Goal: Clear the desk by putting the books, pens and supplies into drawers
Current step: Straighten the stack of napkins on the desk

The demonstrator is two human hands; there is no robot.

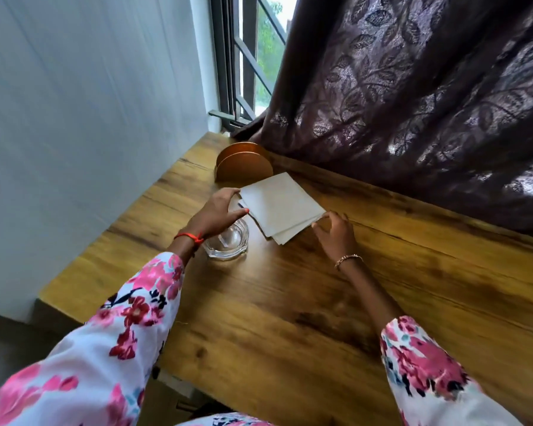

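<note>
A small stack of pale grey-white paper sheets [280, 204] lies on the wooden desk [320, 302], slightly fanned. My left hand [217, 210] touches the stack's left corner with its fingertips, thumb and fingers spread around that edge. My right hand [336, 233] touches the stack's right corner, fingers bent at the paper's edge. Whether either hand pinches the sheets is not clear. A clear glass dish [228, 241] sits just under my left wrist.
A copper-coloured round-backed holder [243, 162] stands behind the papers near the desk's far corner. A dark patterned curtain [413, 87] hangs along the desk's far edge. A white wall [90, 118] borders the left side. A barred window [253, 56] is beyond.
</note>
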